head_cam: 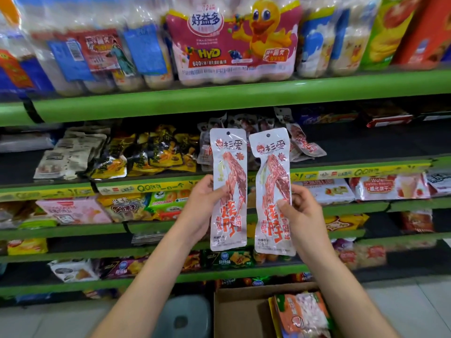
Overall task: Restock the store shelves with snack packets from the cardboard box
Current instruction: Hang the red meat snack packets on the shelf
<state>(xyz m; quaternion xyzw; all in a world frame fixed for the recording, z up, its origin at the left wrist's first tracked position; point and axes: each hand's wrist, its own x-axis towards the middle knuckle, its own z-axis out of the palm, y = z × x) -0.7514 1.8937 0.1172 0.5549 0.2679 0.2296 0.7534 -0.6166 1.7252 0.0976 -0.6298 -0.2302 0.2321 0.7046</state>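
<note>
snack packets first: two long white ones with red lettering and a strip of meat showing through, one in each hand, held upright side by side in front of the second shelf. left packet (pixel 229 189) is pinched at its left edge by the left hand (pixel 203 206), thumb on the front and fingers behind. right packet (pixel 273 191) is gripped the same way by the right hand (pixel 301 215), thumb pressed on the lower front. looks like the placing step, both packets already out of the cardboard box (pixel 234 311) on the floor below, which still has more packs in it. matching packets (pixel 302 140) are heaped on the green shelf (pixel 366 172) right behind, so the next move is probably reaching forward and laying these onto that pile without knocking it. both forearms angle up and inward.
</note>
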